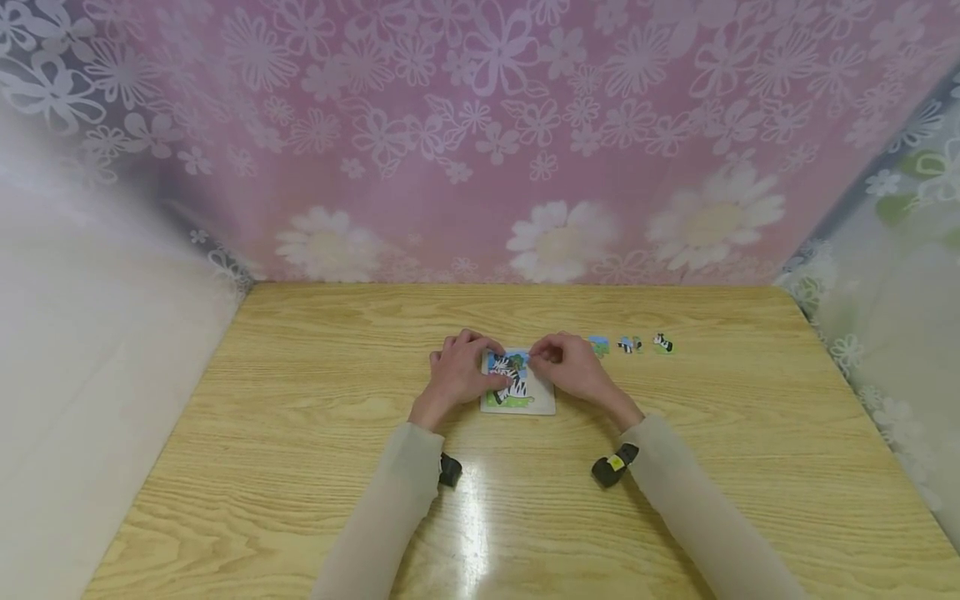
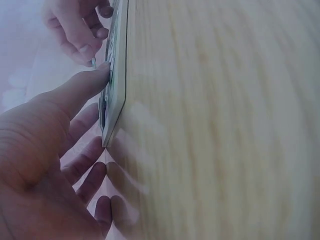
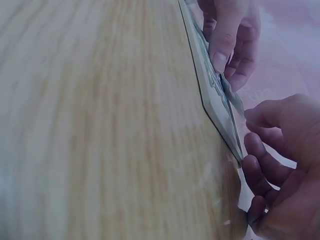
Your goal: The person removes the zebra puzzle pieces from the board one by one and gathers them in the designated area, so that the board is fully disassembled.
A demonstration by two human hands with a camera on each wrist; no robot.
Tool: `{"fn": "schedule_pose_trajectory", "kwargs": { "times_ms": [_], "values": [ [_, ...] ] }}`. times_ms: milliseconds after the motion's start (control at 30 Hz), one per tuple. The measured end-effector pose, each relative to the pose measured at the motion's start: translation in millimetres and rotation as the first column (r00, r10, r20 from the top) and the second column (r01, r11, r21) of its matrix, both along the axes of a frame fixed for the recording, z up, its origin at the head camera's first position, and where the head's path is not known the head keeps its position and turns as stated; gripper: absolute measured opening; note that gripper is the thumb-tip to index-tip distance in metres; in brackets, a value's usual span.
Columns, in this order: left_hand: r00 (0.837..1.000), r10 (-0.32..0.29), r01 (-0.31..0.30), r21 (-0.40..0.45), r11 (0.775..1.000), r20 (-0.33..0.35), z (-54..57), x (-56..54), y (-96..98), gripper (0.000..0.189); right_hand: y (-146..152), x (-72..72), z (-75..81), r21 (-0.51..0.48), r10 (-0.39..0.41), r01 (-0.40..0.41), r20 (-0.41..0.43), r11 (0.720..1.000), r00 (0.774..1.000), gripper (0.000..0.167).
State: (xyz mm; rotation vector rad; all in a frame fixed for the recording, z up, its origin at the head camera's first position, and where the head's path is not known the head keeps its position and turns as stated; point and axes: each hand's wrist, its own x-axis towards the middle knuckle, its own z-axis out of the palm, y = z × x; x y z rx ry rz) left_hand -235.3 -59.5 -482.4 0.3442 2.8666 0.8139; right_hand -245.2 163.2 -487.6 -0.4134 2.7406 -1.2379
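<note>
A square jigsaw puzzle board (image 1: 542, 402) with a zebra picture lies on the table between both hands. My left hand (image 1: 459, 371) holds it at its left side, thumb on the picture and index finger by the far edge; its other fingertips rest on the table in the left wrist view. My right hand (image 1: 572, 364) pinches a thin puzzle piece (image 3: 234, 96) between thumb and finger. That piece tilts over the board's upper right part in the right wrist view. Bare pale backing shows on the board's right side.
Right of the board lie several loose puzzle pieces: a blue and green one (image 1: 598, 343), a small group (image 1: 630, 344) and one with an animal's head (image 1: 663, 342). The wooden table (image 1: 300, 467) meets a pink flowered backdrop (image 1: 420, 167) behind and pale sheets at both sides.
</note>
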Motion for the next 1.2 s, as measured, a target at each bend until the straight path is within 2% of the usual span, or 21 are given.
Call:
{"fn": "schedule_pose_trajectory", "kwargs": {
  "times_ms": [300, 600, 767, 1000, 1200],
  "values": [
    [1.000, 0.003, -0.003, -0.018, 1.000, 0.002, 1.7, 1.4, 0.4, 0.043, -2, -0.8, -1.0, -0.042, -0.008, 0.010, 0.058, 0.999, 0.998, 0.015],
    [1.000, 0.005, -0.005, -0.024, 1.000, 0.005, 4.6, 3.7, 1.1, 0.042, -3, -2.8, 1.6, -0.087, -0.072, 0.085, 0.144, 0.993, 0.987, 0.018],
    [1.000, -0.015, 0.015, 0.005, 1.000, 0.000, 2.0, 2.9, -2.4, 0.042, -5, -3.0, 3.6, -0.082, -0.114, 0.131, 0.183, 0.988, 0.977, 0.019],
    [0.999, -0.036, 0.033, 0.110, 0.993, 0.029, 1.2, -1.5, -10.0, 0.028, -6, -1.5, 6.4, -0.075, -0.128, 0.145, 0.198, 0.987, 0.972, 0.018],
    [0.999, -0.026, 0.022, 0.109, 0.994, 0.031, 0.7, -2.9, -10.1, 0.026, -6, -1.6, 5.7, -0.081, -0.112, 0.130, 0.192, 0.988, 0.975, 0.018]
  ]
}}
